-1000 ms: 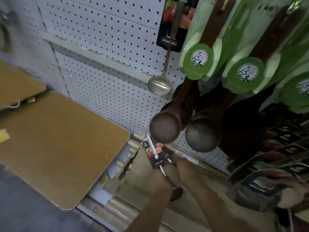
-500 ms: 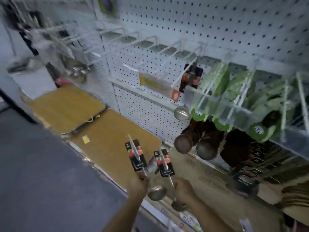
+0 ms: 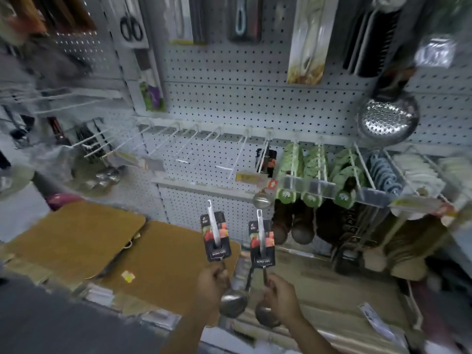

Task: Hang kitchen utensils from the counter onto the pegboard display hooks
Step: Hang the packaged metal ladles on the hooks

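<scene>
Two ladles are up in front of the pegboard [image 3: 229, 103], handles pointing at the hooks [image 3: 178, 141]. Left hand [image 3: 212, 282] grips the left ladle [image 3: 217, 241] low on its stem, right hand [image 3: 279, 296] grips the right ladle [image 3: 261, 241] the same way, bowls hanging below the fists over the counter [image 3: 332, 290].

The ladle [image 3: 220, 254] in the left hand [image 3: 211, 279] and the ladle [image 3: 263, 267] in the right hand [image 3: 281, 297] are polished, glossy metal, each sleeved in a printed card. Above the right hand hangs a shiny perforated metal skimmer [image 3: 387, 120]. The pegboard [image 3: 224, 103] beyond both hands looks matt white, its hooks [image 3: 178, 144] thin white wire. Left of the left hand lie matt brown boards [image 3: 74, 233].
</scene>
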A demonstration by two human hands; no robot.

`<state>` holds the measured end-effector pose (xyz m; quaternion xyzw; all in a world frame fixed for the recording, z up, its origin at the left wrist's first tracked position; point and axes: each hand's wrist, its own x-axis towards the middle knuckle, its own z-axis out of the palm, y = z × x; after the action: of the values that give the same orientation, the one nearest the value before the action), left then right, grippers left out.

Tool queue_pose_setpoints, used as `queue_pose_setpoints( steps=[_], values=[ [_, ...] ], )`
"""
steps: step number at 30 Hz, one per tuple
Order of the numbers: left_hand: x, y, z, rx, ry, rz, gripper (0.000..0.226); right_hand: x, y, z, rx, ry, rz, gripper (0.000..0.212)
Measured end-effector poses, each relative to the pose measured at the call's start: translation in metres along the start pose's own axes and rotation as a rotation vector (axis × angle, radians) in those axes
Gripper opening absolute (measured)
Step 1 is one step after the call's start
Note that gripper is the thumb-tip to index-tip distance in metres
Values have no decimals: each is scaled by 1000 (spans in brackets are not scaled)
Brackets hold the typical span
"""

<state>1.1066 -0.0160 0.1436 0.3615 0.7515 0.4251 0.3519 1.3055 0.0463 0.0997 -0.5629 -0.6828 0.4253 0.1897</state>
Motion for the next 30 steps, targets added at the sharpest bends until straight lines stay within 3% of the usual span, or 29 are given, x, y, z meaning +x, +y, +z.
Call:
queue_pose_setpoints(
  steps=[3, 11, 16, 30],
  values=[
    [13, -9, -15, 64, -62, 72, 31, -11, -23, 5, 35, 169, -29, 19],
    [5, 1, -52, 77, -206, 107, 22, -9, -60, 18, -15, 306, -15, 13],
    [5, 7, -57, 137, -226, 131, 21, -5, -79, 16, -67, 323, 34, 27],
    [31, 12, -46, 189, -209, 126, 21, 80, -117, 0, -67, 317, 42, 11]
  ],
)
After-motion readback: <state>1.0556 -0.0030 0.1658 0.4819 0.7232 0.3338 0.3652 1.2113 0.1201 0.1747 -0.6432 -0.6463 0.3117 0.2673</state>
